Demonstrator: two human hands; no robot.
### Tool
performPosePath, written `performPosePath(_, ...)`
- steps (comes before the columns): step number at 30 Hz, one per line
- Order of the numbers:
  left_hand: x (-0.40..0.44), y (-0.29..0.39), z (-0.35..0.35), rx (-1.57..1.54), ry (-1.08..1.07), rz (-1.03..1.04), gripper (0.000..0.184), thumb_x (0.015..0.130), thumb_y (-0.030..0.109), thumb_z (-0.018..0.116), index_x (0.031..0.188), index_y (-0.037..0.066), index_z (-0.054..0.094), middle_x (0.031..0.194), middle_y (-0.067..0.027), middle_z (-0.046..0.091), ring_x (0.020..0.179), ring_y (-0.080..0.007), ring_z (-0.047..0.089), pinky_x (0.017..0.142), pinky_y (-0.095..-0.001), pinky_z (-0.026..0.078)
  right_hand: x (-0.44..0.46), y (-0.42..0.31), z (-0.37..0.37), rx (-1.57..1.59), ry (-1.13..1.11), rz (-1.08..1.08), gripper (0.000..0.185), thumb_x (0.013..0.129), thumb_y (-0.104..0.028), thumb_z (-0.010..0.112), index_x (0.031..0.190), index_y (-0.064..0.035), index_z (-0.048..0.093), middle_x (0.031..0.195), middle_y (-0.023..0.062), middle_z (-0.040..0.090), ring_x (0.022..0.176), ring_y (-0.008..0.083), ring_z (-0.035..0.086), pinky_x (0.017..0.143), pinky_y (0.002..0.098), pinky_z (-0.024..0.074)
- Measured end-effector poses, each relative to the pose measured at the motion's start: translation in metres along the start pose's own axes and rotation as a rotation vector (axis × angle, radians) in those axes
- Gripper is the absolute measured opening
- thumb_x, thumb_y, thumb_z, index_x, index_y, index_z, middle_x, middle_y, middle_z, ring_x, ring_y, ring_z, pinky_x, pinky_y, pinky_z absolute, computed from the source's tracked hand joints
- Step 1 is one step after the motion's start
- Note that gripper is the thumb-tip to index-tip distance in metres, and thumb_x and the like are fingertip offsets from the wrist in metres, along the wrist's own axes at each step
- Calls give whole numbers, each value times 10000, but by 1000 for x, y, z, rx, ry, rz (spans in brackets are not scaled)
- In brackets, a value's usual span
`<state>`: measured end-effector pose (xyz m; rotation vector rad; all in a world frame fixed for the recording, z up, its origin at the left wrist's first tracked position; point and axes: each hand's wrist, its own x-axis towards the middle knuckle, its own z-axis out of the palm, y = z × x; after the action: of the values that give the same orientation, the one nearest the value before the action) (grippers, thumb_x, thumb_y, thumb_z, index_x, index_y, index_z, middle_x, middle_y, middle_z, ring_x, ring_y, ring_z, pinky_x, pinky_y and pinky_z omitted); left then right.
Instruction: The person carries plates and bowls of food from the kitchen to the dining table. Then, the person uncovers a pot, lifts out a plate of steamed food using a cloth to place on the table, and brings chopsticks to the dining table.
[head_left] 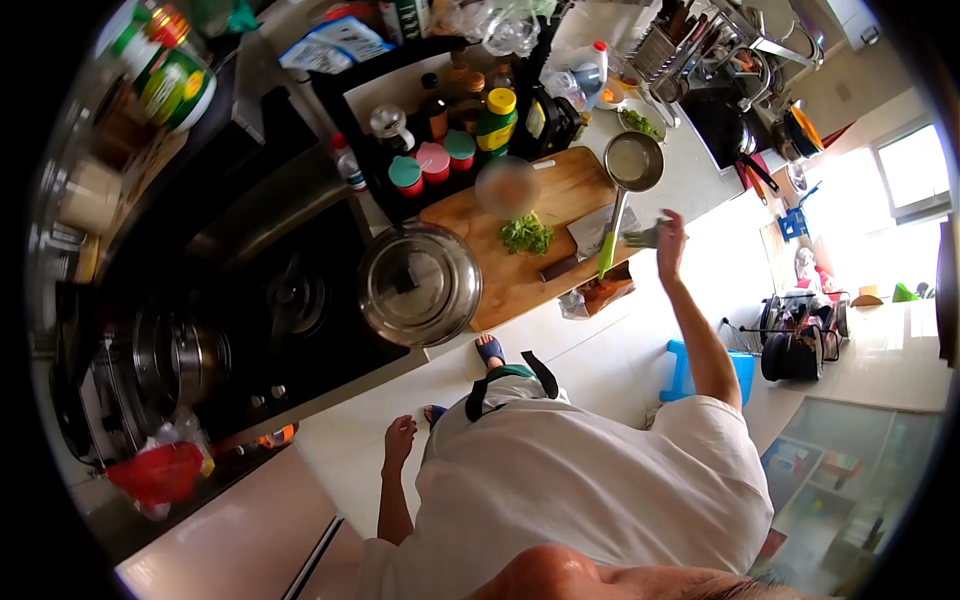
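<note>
Reaching forward: right hand beside cutting board | held low: left hand | each grip: can't make out

Clock centred on view, 12 at top. Hands numbered two: left hand at 7 o'clock, right hand between 2 and 3. Cutting board: one, about 1 o'clock. Heaps of greens counted two, both about 1 o'clock. Red jars stood three, 11 o'clock. Saucepan was one, between 1 and 2. Sandals showed two, 6 and 7 o'clock. Blue stool: one, between 3 and 4.
</note>
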<state>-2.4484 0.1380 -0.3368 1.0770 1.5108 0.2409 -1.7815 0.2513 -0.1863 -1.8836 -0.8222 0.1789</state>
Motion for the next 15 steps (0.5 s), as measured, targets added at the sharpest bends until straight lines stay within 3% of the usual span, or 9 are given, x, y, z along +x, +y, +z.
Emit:
performPosePath(1, -2, 4, -1, 35, 0, 67, 265, 892, 177, 524, 1116, 37, 544, 1006, -73, 616, 828, -160, 620, 702, -280, 494, -32, -57, 10, 222, -169, 84, 278, 814, -38, 454, 1075, -52, 547, 846, 72, 556, 762, 161, 528, 673, 285, 457)
performPosePath(2, -6, 12, -3, 31, 27, 165, 264, 889, 169, 530, 1114, 32, 543, 1005, -73, 618, 840, -162, 618, 717, -279, 491, -64, -86, 22, 404, -312, -118, 280, 816, -60, 445, 1077, -57, 548, 856, 67, 555, 787, 161, 535, 692, 283, 462)
performPosePath(4, -17, 43, -8, 22, 92, 361, 262, 883, 154, 541, 1109, 22, 542, 1004, -73, 621, 863, -167, 613, 748, -278, 485, -120, -138, 51, 283, -538, 7, 278, 789, -54, 452, 1043, -23, 563, 884, 59, 567, 809, 126, 534, 717, 249, 448)
performPosePath(6, -35, 83, -15, -115, 178, 503, 263, 859, 101, 573, 1106, 17, 539, 1083, -88, 593, 978, -189, 575, 830, -297, 458, -180, -206, 66, 409, -880, -6, 287, 769, -25, 469, 1039, -12, 563, 904, 48, 576, 791, 102, 523, 722, 230, 437)
performPosePath(8, -70, 135, -29, -222, 374, 669, 304, 820, 38, 604, 1115, 16, 534, 1173, -99, 541, 1087, -205, 512, 888, -316, 426, -244, -235, 100, 622, -1122, -31, 303, 767, 0, 480, 1060, -22, 553, 907, 40, 579, 800, 91, 527, 729, 223, 435)
performPosePath(10, -111, 183, -54, 84, 744, 925, 307, 803, 71, 606, 1104, 37, 552, 1180, -143, 522, 1080, -245, 520, 812, -346, 477, -302, -270, 118, 640, -1408, 109, 278, 798, 11, 489, 1068, -24, 549, 922, 28, 576, 848, 82, 529, 764, 225, 432)
performPosePath(13, -140, 170, -99, 162, 677, 997, 318, 775, 72, 634, 1081, 29, 555, 1048, -127, 575, 967, -216, 561, 786, -312, 467, -372, -321, 139, 796, -1585, 167, 240, 838, -9, 496, 1070, -32, 552, 957, 17, 570, 902, 84, 524, 790, 231, 430)
performPosePath(15, -145, 127, -122, -23, 492, 784, 307, 774, 68, 639, 1067, 25, 558, 969, -101, 593, 889, -170, 565, 760, -275, 454, -407, -326, 163, 889, -1580, 286, 228, 857, -23, 509, 1082, -22, 545, 989, 33, 579, 926, 104, 535, 810, 245, 432)
